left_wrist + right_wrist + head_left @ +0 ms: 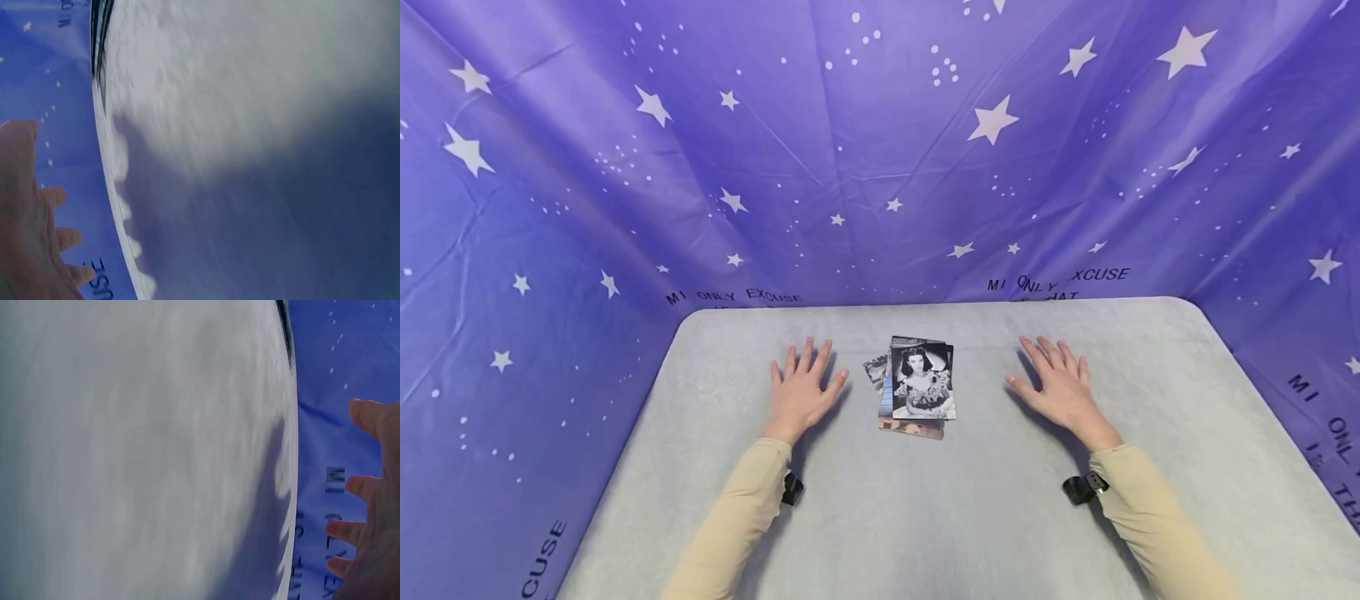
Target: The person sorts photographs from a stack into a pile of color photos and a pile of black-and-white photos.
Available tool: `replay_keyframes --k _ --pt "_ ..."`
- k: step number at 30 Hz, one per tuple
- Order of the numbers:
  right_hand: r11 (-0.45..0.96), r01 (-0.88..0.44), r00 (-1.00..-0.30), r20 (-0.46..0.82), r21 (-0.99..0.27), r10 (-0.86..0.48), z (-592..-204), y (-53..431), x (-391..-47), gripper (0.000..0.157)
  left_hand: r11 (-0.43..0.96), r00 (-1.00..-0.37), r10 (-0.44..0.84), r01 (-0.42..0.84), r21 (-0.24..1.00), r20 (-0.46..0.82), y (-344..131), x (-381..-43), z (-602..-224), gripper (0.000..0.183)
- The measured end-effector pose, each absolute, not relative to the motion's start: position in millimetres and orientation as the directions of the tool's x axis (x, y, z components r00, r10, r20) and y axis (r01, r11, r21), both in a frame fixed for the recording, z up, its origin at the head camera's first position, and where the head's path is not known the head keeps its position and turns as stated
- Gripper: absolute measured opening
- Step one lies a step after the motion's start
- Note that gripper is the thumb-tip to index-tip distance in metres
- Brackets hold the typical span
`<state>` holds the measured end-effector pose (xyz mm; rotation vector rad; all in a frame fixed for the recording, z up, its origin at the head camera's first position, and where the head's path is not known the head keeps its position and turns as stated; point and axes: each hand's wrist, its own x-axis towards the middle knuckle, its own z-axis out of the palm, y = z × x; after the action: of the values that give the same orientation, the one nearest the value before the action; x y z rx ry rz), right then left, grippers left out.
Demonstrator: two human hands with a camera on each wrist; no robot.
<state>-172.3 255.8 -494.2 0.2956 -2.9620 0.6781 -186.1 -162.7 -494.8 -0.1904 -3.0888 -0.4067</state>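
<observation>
A loose stack of photo cards (922,382) lies on the grey table, with a black-and-white portrait of a person in a ruffled dress on top. Edges of other cards stick out unevenly beneath it at the left, top and bottom. To the left of the stack is my left hand (803,393), fingers spread and holding nothing. My right hand (1060,392) is on the other side, its fingers spread too and nothing in its grasp. Both hands are apart from the cards. In each wrist view, the left hand (28,231) and right hand (375,512) show above their shadows.
The grey tabletop (917,517) has rounded far corners. A purple curtain (865,150) with white stars and black lettering hangs behind it and along both sides. Black wrist cameras sit on the left wrist (792,489) and the right wrist (1084,488).
</observation>
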Motion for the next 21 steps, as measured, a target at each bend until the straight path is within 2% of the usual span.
replay_keyframes --k 14,21 --pt "0.796 -0.299 -0.954 0.163 -0.527 -0.250 -496 209 -173 0.072 0.915 -0.977 0.215 0.205 0.348 0.010 -114 -183 -495 0.067" --pt "0.743 -0.323 -0.946 0.172 -0.586 -0.275 -497 196 -178 0.074 0.901 -0.964 0.265 0.252 0.354 0.011 -100 -185 -499 0.068"
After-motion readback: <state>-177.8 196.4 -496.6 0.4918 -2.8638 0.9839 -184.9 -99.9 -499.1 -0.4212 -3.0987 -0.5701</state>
